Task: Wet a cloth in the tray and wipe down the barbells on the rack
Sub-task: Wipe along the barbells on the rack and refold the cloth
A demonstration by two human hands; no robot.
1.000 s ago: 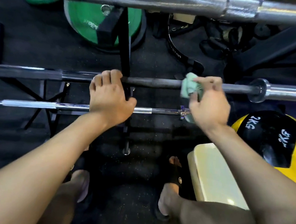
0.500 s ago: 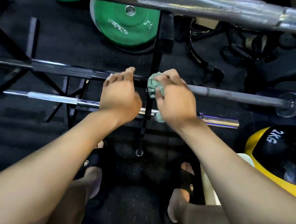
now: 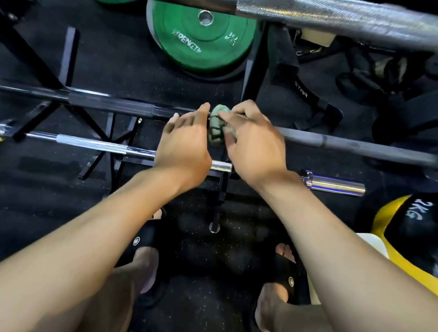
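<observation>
- Now the right hand [image 3: 255,148] is gripping a bunched green cloth [image 3: 217,127] round the dark barbell [image 3: 110,104] on the rack [image 3: 102,129].
- The left hand [image 3: 184,146] is resting on that bar just beside the cloth, fingers fairly straight, gripping nothing.
- A green weight plate [image 3: 199,36] is lying on the floor beyond; a chrome barbell [image 3: 90,143] is sitting nearer.

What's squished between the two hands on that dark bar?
In the head view, a bunched green cloth sits between the left hand and right hand, wrapped on the dark barbell. The right hand grips it.
</observation>
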